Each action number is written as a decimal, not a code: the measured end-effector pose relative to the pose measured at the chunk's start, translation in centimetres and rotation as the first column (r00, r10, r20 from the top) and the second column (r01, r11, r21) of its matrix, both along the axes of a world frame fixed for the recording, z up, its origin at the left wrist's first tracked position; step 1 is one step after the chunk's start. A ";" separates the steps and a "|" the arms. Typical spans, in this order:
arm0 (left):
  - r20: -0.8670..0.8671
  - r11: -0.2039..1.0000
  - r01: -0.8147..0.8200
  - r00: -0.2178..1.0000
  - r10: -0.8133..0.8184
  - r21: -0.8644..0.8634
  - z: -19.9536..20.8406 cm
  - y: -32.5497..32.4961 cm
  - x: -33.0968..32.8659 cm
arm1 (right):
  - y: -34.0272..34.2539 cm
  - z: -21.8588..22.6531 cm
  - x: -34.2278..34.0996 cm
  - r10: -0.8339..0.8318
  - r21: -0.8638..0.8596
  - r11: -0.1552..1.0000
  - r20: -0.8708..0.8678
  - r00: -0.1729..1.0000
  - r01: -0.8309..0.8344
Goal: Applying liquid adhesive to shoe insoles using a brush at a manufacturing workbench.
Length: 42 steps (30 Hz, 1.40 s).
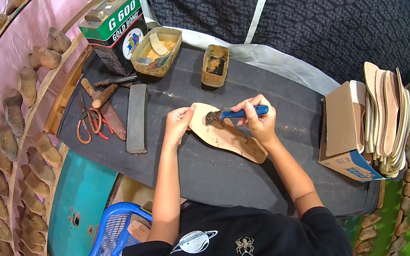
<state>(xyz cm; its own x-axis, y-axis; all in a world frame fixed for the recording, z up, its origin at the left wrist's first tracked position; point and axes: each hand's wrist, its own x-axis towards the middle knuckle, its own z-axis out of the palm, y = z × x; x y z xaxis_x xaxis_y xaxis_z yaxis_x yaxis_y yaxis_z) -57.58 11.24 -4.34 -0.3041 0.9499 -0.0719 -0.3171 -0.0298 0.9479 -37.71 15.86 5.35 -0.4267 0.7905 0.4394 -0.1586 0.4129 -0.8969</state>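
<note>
A tan insole [229,137] lies at a slant over the dark worktable, its wide end up and to the left. My left hand [179,124] pinches the edge of that wide end between thumb and fingers. In my right hand [259,120] is a brush with a blue handle [245,112], the fingers wrapped round it. Its dark, clotted bristles [213,118] touch the insole's upper face near the wide end. Small dark marks show on the insole. Beyond my hands stands a small tan tub [215,66] with dark residue inside.
At the back left stand a green and black metal can [114,33] and a tub of scraps [157,52]. Scissors [89,125], a hammer [104,95] and a grey block [137,119] lie nearby. Rightward, a cardboard box [343,131] holds stacked insoles [389,116]. A blue basket [118,236] sits lower left.
</note>
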 end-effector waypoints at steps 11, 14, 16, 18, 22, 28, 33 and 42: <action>-0.140 0.992 0.090 0.985 -0.101 -0.086 -0.3 0.1 -0.8 | 0.6 -0.2 0.2 -0.127 0.236 0.967 0.104 0.986 0.099; -0.138 0.992 0.094 0.985 -0.106 -0.088 -0.2 0.2 -0.6 | 0.4 -0.5 -0.7 -0.074 0.210 0.976 0.101 0.992 0.052; -0.130 0.992 0.095 0.986 -0.105 -0.080 -0.3 0.1 -0.7 | -0.1 -0.8 -1.4 -0.019 0.084 0.996 0.114 0.993 0.010; -0.155 0.994 0.071 0.984 -0.083 -0.080 -0.2 0.1 -0.6 | 0.1 -1.5 -1.5 -0.017 0.155 0.988 0.110 0.994 0.000; -0.181 0.993 0.078 0.979 -0.093 -0.093 0.3 0.0 0.0 | 0.6 -1.8 -0.4 -0.043 0.271 0.962 0.116 0.992 0.010; -0.228 0.995 0.045 0.972 -0.063 -0.084 -0.4 0.2 -0.3 | 0.2 -0.5 0.6 -0.020 0.235 0.972 0.127 0.992 -0.010; -0.121 0.997 0.036 0.992 -0.044 -0.071 0.1 0.3 0.2 | -0.7 -1.3 -1.8 0.031 0.339 0.939 0.066 0.997 -0.052; -0.230 0.996 -0.026 0.973 0.006 -0.085 0.0 0.3 0.4 | -0.1 -1.9 0.5 -0.034 0.349 0.935 0.249 0.968 -0.057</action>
